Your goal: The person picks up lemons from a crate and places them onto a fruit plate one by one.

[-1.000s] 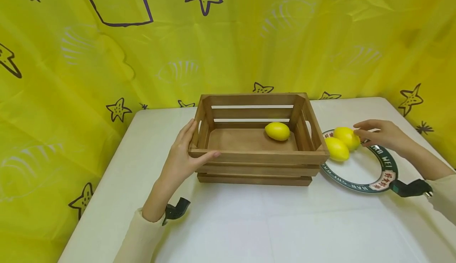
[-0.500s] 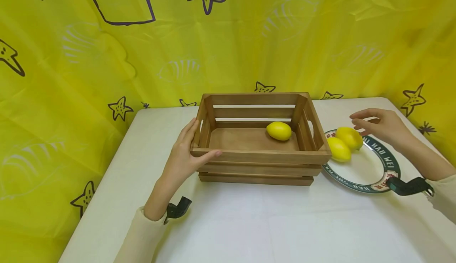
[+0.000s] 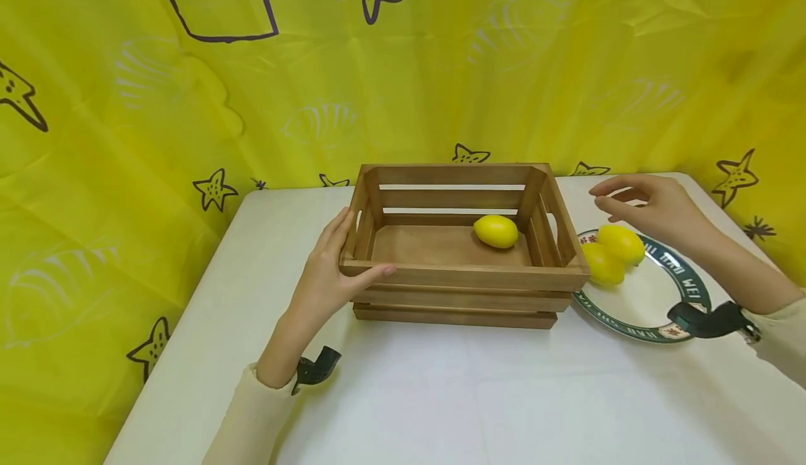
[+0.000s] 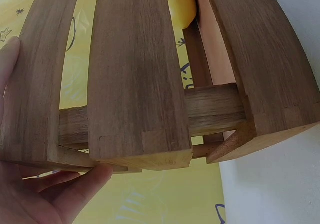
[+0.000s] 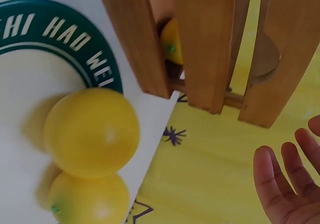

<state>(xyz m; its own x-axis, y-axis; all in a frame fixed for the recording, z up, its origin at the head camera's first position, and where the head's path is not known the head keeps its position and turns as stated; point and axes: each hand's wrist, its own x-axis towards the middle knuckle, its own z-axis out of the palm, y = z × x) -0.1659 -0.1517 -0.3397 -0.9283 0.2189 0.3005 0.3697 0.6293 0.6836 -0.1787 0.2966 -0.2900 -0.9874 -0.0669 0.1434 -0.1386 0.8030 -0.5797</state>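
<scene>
A slatted wooden crate [image 3: 453, 280] stands mid-table with one lemon [image 3: 496, 231] lying inside, toward its right end. My left hand [image 3: 324, 276] grips the crate's front left corner, thumb along the front top slat and fingers against the left end. Two more lemons [image 3: 622, 244] lie side by side on a green-rimmed plate [image 3: 689, 287] to the right of the crate. Above the far side of the plate my right hand [image 3: 655, 206] hovers with loosely bent fingers and holds nothing. In the right wrist view its fingers [image 5: 267, 174] are apart from the lemons and the crate.
The crate's right end overlaps the plate's left edge in the head view. A white-covered table [image 3: 428, 388] lies beneath everything. A yellow patterned curtain [image 3: 403, 87] hangs along the table's back and left side.
My right hand has risen away from the lemons on the plate and shifted left toward the crate, holding nothing. My left hand keeps its grip on the crate.
</scene>
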